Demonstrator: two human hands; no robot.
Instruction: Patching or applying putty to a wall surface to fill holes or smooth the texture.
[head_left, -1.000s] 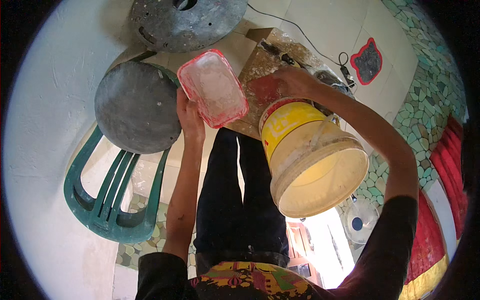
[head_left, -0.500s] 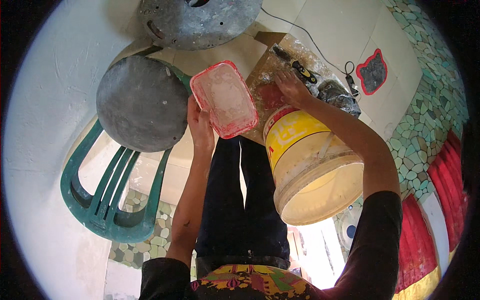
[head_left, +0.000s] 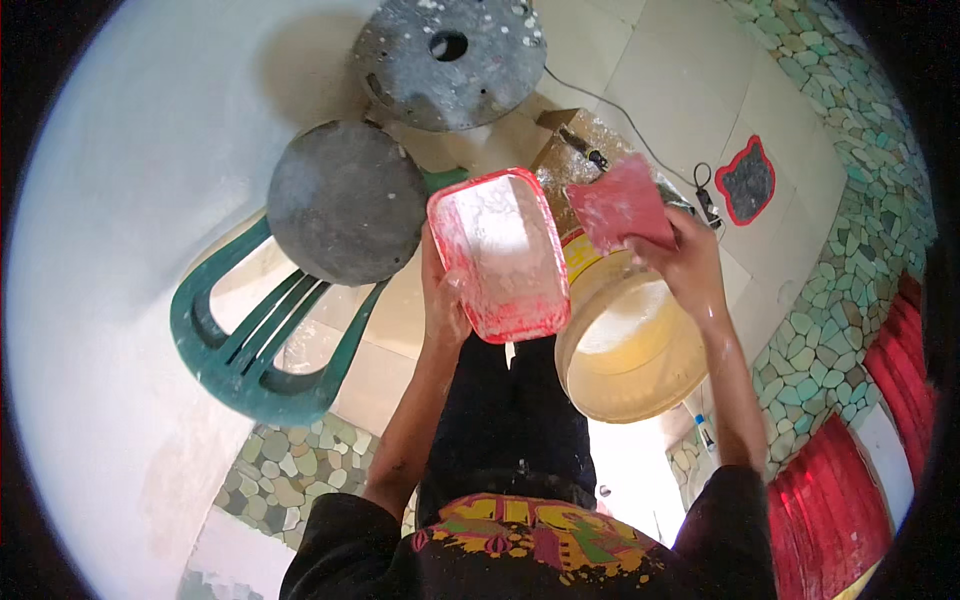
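My left hand [head_left: 447, 300] is closed on the side of a shallow red plastic tub [head_left: 510, 262]. White residue coats the tub's inside and smears its rim. In my right hand [head_left: 685, 260] is a thin reddish-pink flat piece [head_left: 622, 207] with a slightly curled edge and white smears; its exact kind cannot be told. That piece is held over the rim of a large yellow and cream bucket [head_left: 635, 385], which has whitish material inside. The fingers of my right hand grip the piece's near corner.
A round grey disc [head_left: 345, 205] rests on a green plastic chair [head_left: 250, 375] to the left. Beyond it is a speckled round grey stool top [head_left: 450, 75]. Behind the bucket, a dusty board [head_left: 600, 130] carries a dark-handled tool [head_left: 583, 147]. A cable and a red-edged mat [head_left: 747, 182] lie right.
My right hand has lifted the reddish piece off the board and brought it nearer, above the bucket. The tub in my left hand has shifted right and lower in view.
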